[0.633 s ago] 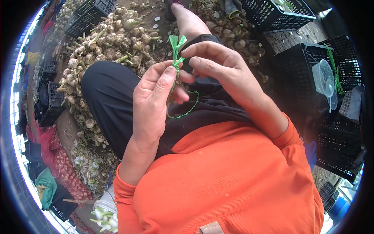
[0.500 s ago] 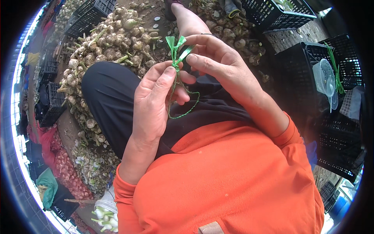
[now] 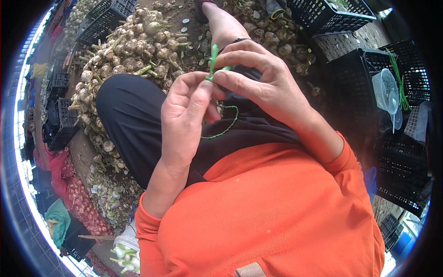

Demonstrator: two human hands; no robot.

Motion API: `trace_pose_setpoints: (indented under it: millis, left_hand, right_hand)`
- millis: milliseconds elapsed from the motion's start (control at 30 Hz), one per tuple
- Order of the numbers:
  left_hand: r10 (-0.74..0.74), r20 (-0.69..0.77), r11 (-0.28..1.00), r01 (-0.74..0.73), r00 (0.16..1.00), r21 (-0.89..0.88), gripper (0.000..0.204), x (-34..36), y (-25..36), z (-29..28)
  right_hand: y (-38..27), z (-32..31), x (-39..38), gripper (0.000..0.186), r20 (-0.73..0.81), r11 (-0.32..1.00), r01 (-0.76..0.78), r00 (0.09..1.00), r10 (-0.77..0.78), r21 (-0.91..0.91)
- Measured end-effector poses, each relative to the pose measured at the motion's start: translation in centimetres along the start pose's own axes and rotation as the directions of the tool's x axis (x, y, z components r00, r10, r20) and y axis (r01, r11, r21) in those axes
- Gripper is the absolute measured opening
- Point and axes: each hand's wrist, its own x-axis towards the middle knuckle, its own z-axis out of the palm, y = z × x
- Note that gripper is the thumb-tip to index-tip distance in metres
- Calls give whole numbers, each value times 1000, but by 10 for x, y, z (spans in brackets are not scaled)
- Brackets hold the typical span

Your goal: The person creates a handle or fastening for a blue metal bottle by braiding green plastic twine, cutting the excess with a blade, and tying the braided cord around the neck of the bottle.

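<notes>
Earthen floor, scattered with bits of peel, and garlic bulbs everywhere: one big heap of garlic (image 3: pixel 124 53) spreads along the left with stalks poking out, and a second pile (image 3: pixel 277 39) lies past the outstretched leg (image 3: pixel 226 23). And right in the middle, over the lap, is the green twisted cord (image 3: pixel 230 125)! Left hand (image 3: pixel 184 106) has it clamped between thumb and forefinger, just below a small flat tail standing upright. Right hand (image 3: pixel 263 76) meets it there, thumb and forefinger closed on the cord's end, the two hands almost touching. Those fingertips cover most of the join, so whether it's knotted tight, I can't tell. Below them, a loop of cord hangs out against the black trousers (image 3: pixel 134 111); the bent knee blocks part of the big heap behind.

Look right: a black plastic crate (image 3: pixel 348 87) crowds in beside the right arm, with a clear plastic tub (image 3: pixel 385 90) and a bundle of green strings (image 3: pixel 400 87) hanging at its edge. Another black crate (image 3: pixel 318 23) sits up top. Down left, a red net sack (image 3: pixel 85 203) bulges with bulbs, and near the orange sleeve (image 3: pixel 147 226) stands a white bucket (image 3: pixel 127 240) of pale, trimmed garlic (image 3: pixel 127 258), partly hidden by the sleeve.
</notes>
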Motion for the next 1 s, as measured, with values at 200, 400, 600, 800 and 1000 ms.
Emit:
trace_pose_setpoints:
  millis: [200,400,600,800,1000]
  left_hand:
    - [11,-12,975,-9,1000,222,22,-4,5,13]
    - [11,49,965,-23,999,261,17,-3,-5,3]
    - [-93,70,994,88,993,64,17,-3,0,-4]
    - [-84,16,995,83,996,50,14,-6,7,3]
    - [195,-25,855,-157,980,495,17,-7,1,-18]
  right_hand:
    - [-7,0,1,21,117,722,-420,894,431,550]
    - [4,-2,2,20,33,752,-398,893,449,526]
    - [4,-8,-1,27,-33,780,-401,880,473,480]
    - [-21,6,-16,24,398,668,-565,822,407,483]
    - [-31,1,-11,21,460,840,-523,787,412,142]
